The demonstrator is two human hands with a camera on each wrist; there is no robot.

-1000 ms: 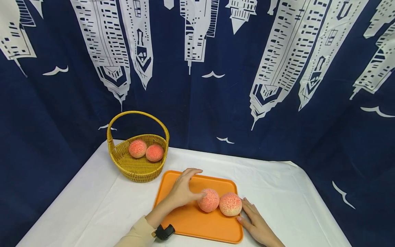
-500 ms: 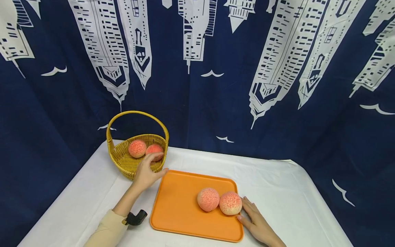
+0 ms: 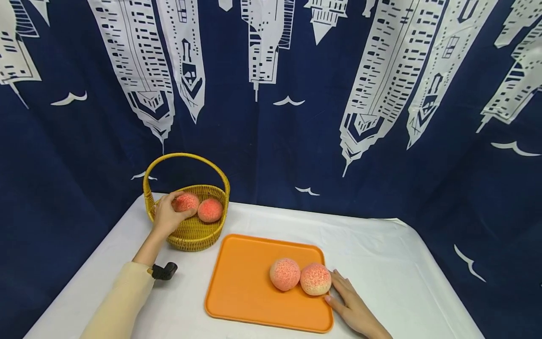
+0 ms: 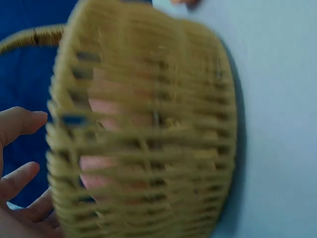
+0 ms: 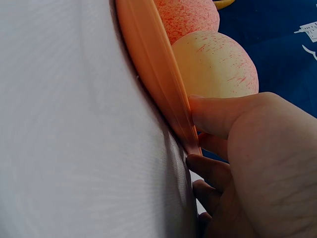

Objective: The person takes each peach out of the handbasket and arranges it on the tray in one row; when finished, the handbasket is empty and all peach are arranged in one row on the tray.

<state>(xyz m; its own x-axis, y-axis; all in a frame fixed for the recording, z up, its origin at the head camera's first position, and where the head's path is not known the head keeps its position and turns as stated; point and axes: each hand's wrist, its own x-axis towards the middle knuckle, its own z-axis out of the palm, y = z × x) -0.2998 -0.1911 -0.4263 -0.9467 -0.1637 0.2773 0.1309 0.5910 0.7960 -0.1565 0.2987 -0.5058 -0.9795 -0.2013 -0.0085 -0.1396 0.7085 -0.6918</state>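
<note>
The head view is evenly and brightly lit from above and in front, with no glare; the white tablecloth point(image 3: 381, 254) reads clean and only soft, faint shadows sit under the orange tray point(image 3: 254, 301) and the wicker basket point(image 3: 190, 233). Its wide lens bends the curtain point(image 3: 296, 94) print outward toward the edges. The left wrist view is smeared by motion blur, the basket weave point(image 4: 148, 139) soft and streaky, with a dark shadow along its right side. The right wrist view is very close and soft-focused, and the thumb point(image 5: 223, 114) and tray rim point(image 5: 153, 64) are blurred.
</note>
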